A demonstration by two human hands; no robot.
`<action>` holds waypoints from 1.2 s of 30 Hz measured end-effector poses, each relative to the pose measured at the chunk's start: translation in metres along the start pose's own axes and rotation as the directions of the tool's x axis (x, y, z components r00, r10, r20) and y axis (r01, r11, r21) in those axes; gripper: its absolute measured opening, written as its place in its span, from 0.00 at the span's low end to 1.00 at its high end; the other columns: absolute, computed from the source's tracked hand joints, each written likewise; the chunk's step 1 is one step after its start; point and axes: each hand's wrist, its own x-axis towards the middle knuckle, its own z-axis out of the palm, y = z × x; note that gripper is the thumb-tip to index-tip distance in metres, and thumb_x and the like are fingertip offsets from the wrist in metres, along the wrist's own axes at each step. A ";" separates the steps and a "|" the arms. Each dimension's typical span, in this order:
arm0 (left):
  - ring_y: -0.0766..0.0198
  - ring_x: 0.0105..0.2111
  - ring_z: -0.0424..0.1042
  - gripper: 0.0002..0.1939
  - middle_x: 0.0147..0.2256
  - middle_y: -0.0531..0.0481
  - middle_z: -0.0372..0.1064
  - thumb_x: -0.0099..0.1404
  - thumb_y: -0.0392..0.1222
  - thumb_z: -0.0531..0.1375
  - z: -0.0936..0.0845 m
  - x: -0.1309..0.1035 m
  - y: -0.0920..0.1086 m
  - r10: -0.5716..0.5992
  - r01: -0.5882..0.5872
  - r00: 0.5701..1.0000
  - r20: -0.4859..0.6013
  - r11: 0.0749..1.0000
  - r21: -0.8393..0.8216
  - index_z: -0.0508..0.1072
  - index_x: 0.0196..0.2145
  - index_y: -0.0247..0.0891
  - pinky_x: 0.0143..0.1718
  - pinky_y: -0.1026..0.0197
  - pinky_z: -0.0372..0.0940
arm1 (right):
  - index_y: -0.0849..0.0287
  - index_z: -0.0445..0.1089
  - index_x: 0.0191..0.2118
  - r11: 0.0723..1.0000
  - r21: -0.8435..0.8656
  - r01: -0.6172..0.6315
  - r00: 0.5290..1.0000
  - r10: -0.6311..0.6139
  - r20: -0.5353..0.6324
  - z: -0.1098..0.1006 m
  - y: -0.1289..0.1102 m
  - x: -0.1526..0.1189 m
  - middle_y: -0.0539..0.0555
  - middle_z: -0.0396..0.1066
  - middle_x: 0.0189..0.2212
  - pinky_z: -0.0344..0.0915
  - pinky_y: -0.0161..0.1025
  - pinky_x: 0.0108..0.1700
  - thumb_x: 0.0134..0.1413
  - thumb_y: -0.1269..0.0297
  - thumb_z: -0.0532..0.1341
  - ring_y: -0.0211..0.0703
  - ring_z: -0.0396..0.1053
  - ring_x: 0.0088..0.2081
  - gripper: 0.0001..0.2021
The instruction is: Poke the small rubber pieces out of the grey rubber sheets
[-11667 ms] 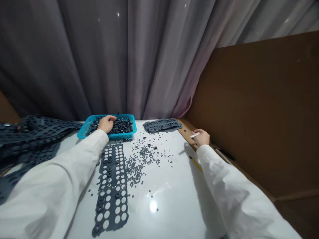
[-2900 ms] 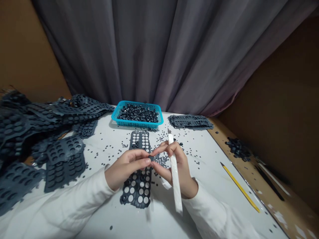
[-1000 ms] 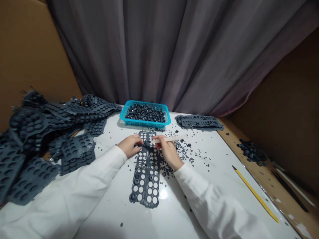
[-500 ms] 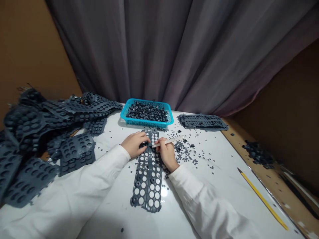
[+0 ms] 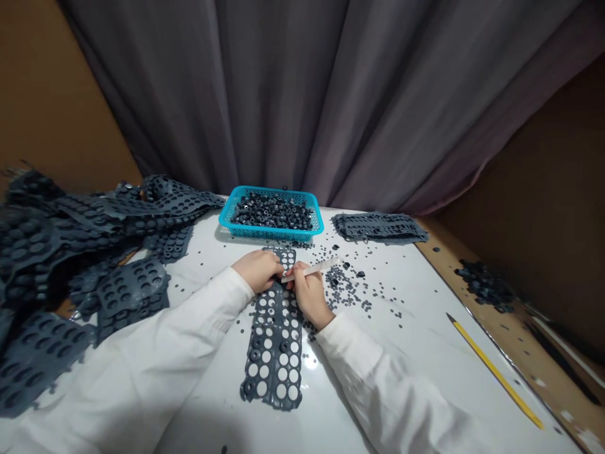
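While right grip (image 5: 309, 293) round white tool (image 5: 322, 267), left grip (image 5: 258, 270) unclear, basket (image 5: 270, 232) of dark pieces (image 5: 274, 212).

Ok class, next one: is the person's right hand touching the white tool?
Touching. The head view shows the right hand gripping the white tool, whose handle sticks out past the knuckles.

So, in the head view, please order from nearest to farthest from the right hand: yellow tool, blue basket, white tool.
1. White tool: held in the right hand.
2. Blue basket: beyond the hand, slightly left.
3. Yellow tool: farther off, to the right.
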 end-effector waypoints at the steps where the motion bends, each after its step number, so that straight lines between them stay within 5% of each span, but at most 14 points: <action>1: 0.55 0.37 0.68 0.08 0.32 0.46 0.70 0.53 0.32 0.60 0.001 0.000 0.001 0.015 -0.015 1.000 -0.003 1.000 -0.001 0.75 0.33 0.39 0.38 0.58 0.61 | 0.57 0.64 0.23 1.000 -0.017 0.011 1.000 -0.011 0.003 0.000 0.000 0.000 0.47 0.62 0.15 0.59 0.34 0.27 0.58 0.64 0.47 0.38 0.63 0.20 0.15; 8: 0.57 0.36 0.67 0.08 0.31 0.45 0.69 0.62 0.33 0.53 0.023 0.000 -0.009 0.012 -0.012 0.998 -0.064 1.000 0.011 0.72 0.31 0.36 0.38 0.58 0.61 | 0.57 0.61 0.23 0.995 -0.089 0.039 0.999 -0.038 0.006 0.000 -0.002 -0.002 0.48 0.61 0.16 0.58 0.35 0.29 0.58 0.67 0.46 0.40 0.63 0.22 0.15; 11: 0.60 0.35 0.67 0.08 0.32 0.46 0.69 0.63 0.35 0.52 0.035 -0.005 -0.020 -0.019 -0.020 0.981 -0.191 0.979 -0.201 0.71 0.31 0.36 0.38 0.60 0.61 | 0.57 0.61 0.23 0.995 -0.097 0.007 1.000 -0.007 0.002 0.000 -0.002 -0.002 0.48 0.61 0.15 0.58 0.35 0.28 0.58 0.67 0.45 0.40 0.63 0.21 0.15; 14: 0.63 0.31 0.67 0.07 0.30 0.49 0.69 0.61 0.37 0.53 0.042 -0.011 -0.028 -0.183 0.032 0.944 -0.276 0.879 -0.475 0.70 0.30 0.35 0.35 0.63 0.62 | 0.57 0.62 0.23 0.996 -0.094 -0.006 1.000 0.006 -0.002 0.000 0.000 -0.001 0.48 0.62 0.15 0.58 0.35 0.28 0.58 0.67 0.45 0.40 0.63 0.21 0.15; 19: 0.66 0.25 0.65 0.08 0.24 0.52 0.69 0.56 0.41 0.56 0.043 -0.010 -0.028 -0.449 0.180 0.873 -0.190 0.659 -0.731 0.71 0.29 0.34 0.29 0.64 0.61 | 0.57 0.62 0.23 0.997 -0.077 -0.006 1.000 0.006 -0.001 0.000 -0.001 -0.001 0.48 0.62 0.15 0.58 0.35 0.28 0.58 0.67 0.46 0.40 0.63 0.21 0.15; 24: 0.66 0.24 0.66 0.10 0.24 0.51 0.70 0.52 0.42 0.59 0.046 -0.007 -0.028 -0.509 0.181 0.849 -0.140 0.530 -0.829 0.72 0.29 0.33 0.28 0.64 0.61 | 0.56 0.61 0.23 0.997 -0.075 -0.007 1.000 0.008 0.010 -0.001 -0.004 -0.001 0.48 0.62 0.15 0.58 0.35 0.28 0.58 0.66 0.46 0.40 0.63 0.21 0.15; 36: 0.68 0.23 0.63 0.11 0.24 0.51 0.69 0.51 0.42 0.59 0.045 -0.009 -0.027 -0.445 0.180 0.892 -0.078 0.509 -0.842 0.73 0.30 0.32 0.26 0.66 0.59 | 0.57 0.62 0.25 0.990 -0.077 0.115 0.986 -0.104 0.132 -0.007 -0.010 -0.009 0.48 0.63 0.19 0.56 0.34 0.28 0.60 0.63 0.47 0.39 0.63 0.24 0.14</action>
